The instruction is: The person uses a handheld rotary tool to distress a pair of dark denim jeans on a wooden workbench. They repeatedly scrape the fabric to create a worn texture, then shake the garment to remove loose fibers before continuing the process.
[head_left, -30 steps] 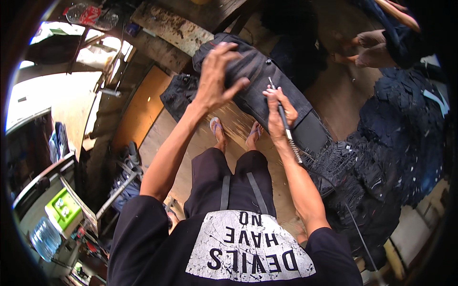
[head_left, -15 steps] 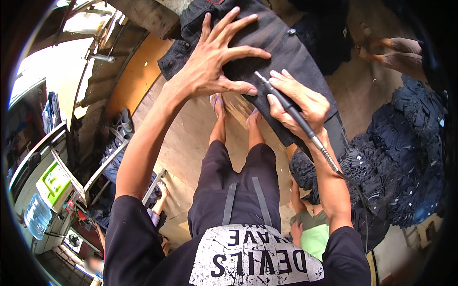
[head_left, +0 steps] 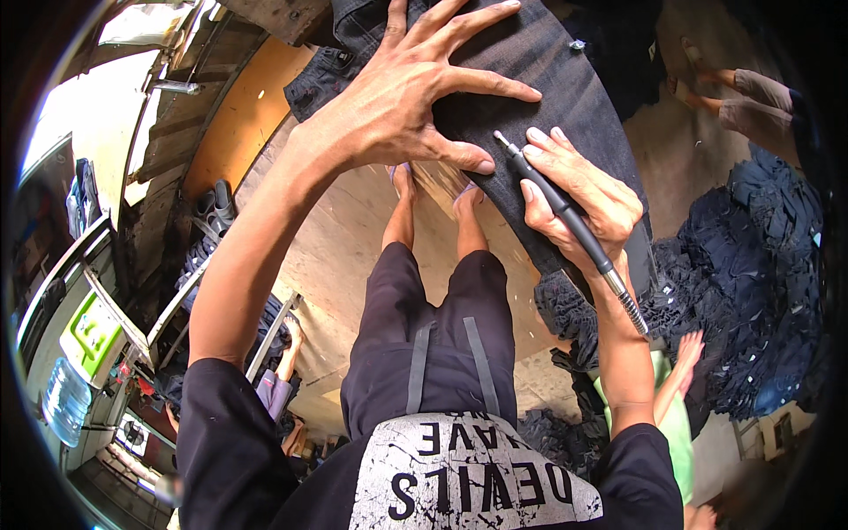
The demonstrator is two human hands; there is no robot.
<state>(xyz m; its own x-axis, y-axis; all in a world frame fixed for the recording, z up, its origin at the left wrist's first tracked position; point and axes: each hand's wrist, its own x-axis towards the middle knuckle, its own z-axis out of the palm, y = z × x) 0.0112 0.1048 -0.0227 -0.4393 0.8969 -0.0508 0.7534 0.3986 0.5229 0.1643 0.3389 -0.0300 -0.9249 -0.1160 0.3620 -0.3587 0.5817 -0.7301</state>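
Note:
A pair of dark denim jeans [head_left: 565, 97] lies stretched out in front of me, running from the top edge down toward the right. My left hand [head_left: 411, 97] rests on it with fingers spread wide and nothing in its grasp. Held like a pen in my right hand [head_left: 587, 190] is a black rotary grinder handpiece [head_left: 565, 212]. Its metal tip points up and left, close to the denim near my left thumb; whether it touches the cloth I cannot tell. A coiled spring sleeve forms its rear end, lying over my right wrist.
Heaped dark garments [head_left: 751, 283] fill the right side. Another person's legs [head_left: 751, 97] show at upper right; a person in light green [head_left: 676, 433] is below my right arm. On the left are a green tray [head_left: 93, 336], a clear water bottle [head_left: 66, 402] and sandals [head_left: 215, 208].
Both hands have shifted a little to the right in the picture, the handpiece along with my right hand. The person in light green has moved, and an outstretched hand now shows beside my right forearm.

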